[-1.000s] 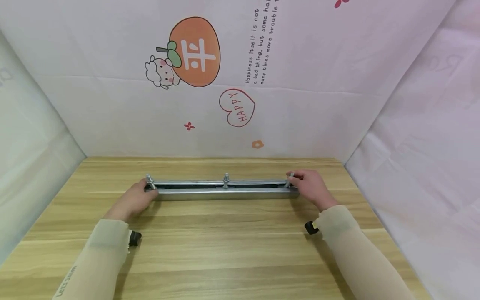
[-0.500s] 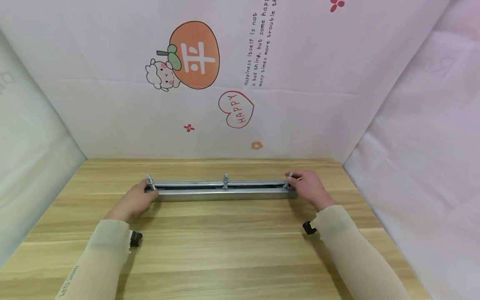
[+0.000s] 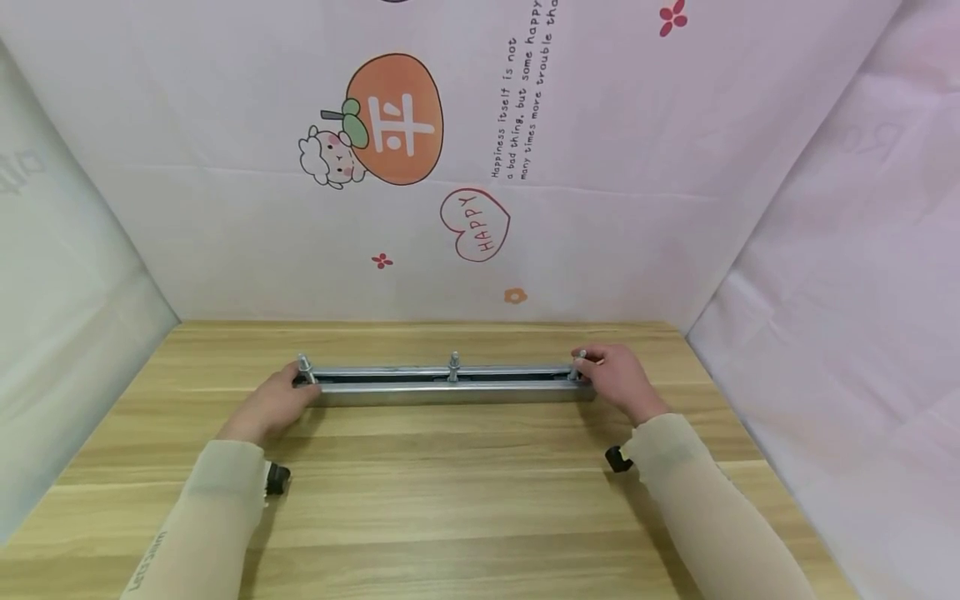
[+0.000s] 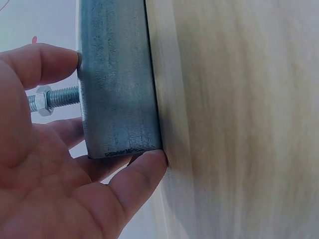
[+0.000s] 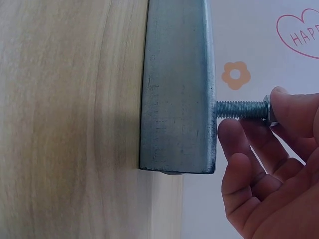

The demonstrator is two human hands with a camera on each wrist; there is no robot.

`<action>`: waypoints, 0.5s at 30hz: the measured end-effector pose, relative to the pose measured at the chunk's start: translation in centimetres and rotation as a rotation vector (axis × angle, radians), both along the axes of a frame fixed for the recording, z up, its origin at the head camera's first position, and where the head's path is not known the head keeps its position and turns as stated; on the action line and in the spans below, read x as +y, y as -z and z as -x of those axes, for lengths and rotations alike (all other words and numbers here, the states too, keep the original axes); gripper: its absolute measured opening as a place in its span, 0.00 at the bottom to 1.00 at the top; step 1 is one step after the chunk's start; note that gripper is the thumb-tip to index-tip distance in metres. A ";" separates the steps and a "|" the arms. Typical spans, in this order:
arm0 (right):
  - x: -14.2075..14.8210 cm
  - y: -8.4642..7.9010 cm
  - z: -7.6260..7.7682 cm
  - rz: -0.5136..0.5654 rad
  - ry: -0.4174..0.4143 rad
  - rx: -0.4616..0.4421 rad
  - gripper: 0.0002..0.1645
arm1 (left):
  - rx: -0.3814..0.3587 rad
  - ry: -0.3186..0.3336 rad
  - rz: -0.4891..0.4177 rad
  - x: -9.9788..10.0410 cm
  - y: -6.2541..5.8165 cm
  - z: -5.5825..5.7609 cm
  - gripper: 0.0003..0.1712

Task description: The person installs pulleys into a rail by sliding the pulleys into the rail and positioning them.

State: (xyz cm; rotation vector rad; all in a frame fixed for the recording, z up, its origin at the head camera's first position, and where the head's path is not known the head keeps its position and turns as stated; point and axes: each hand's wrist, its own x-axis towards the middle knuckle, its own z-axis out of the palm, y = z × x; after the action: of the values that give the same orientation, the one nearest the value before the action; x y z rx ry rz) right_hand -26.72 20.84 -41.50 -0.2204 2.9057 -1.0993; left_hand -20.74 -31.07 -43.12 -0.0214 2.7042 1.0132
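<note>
A galvanized metal channel lies lengthwise on the table, its slotted side up. Three threaded bolts with nuts stand up from the slot: a left bolt, a middle bolt and a right bolt. My left hand grips the channel's left end. In the left wrist view, its thumb presses the upper edge and a fingertip touches the end by the tabletop. My right hand is at the other end. In the right wrist view, thumb and fingers pinch the nut high on the right bolt.
The wood-grain tabletop extends in front of the channel. A white printed cloth hangs behind it, and more white cloth closes off both sides. Small black devices sit at both wrists, a left one and a right one.
The whole head view has shifted slightly downward in the frame. Both hands keep their places, the left on the channel end and the right on the bolt's nut.
</note>
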 end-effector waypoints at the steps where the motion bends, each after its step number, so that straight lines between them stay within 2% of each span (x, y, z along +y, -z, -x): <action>1: 0.0 0.0 0.0 0.002 0.002 0.000 0.18 | 0.001 0.001 0.002 0.0 0.1 0.0 0.47; 15: 0.0 0.1 -0.1 0.029 0.023 0.000 0.18 | 0.005 -0.007 0.011 0.1 0.2 0.1 0.47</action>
State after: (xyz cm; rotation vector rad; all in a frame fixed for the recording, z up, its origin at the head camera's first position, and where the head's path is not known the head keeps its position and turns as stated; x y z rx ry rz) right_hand -26.66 20.80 -41.63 -0.1876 2.9010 -1.1456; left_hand -20.81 -30.96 -43.30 -0.0305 2.7159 1.0019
